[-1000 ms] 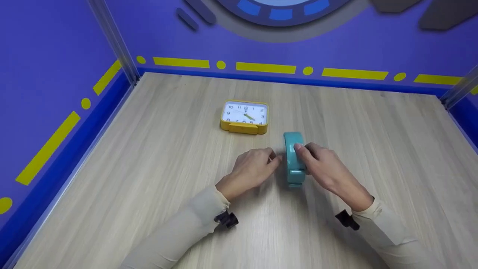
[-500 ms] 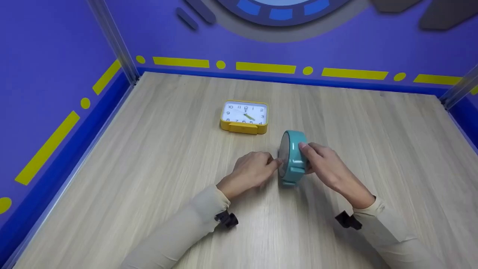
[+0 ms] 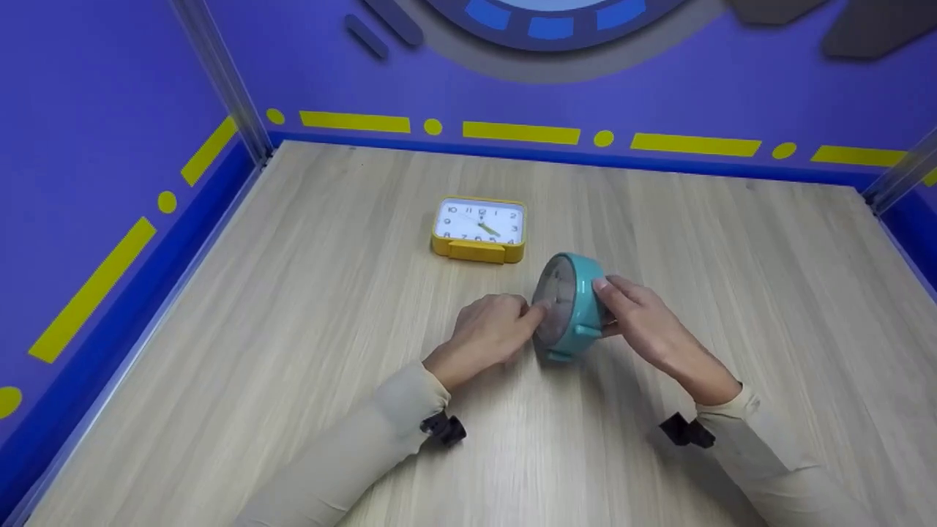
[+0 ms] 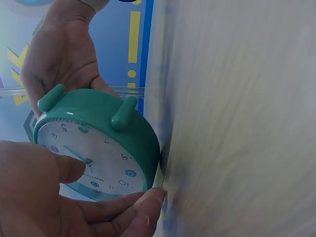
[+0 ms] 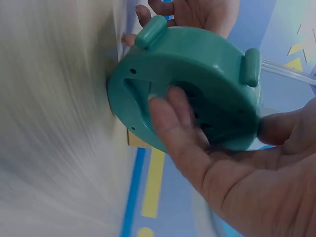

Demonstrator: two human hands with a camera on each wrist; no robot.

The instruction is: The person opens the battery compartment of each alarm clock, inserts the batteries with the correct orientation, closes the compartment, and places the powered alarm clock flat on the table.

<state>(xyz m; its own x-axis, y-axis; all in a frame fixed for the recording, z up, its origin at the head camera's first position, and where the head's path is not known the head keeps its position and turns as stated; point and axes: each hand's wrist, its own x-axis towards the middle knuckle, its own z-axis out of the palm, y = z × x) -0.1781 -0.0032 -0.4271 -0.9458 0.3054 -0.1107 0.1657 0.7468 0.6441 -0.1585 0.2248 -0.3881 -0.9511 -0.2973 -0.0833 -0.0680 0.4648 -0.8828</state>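
A round teal alarm clock (image 3: 586, 300) stands tilted on its edge, its white dial (image 4: 106, 153) turned toward my left hand (image 3: 487, 333). My right hand (image 3: 651, 329) holds it from the right, thumb on the rim and fingers reaching over the recessed back (image 5: 136, 106). In the left wrist view, two stubby feet (image 4: 124, 113) stick out from its side. My left hand is close by with fingers loosely bent, its thumb in front of the dial and its fingertips right at the rim near the table. Part of the back is hidden by my right fingers.
A yellow rectangular alarm clock (image 3: 479, 227) lies face up on the wooden table (image 3: 329, 241), beyond my hands. Blue walls (image 3: 351, 80) with yellow marks border the table at the back and left.
My right hand has turned the teal clock from edge-on so its dial faces more to the left and up. The left hand has barely moved; the yellow clock stays put.
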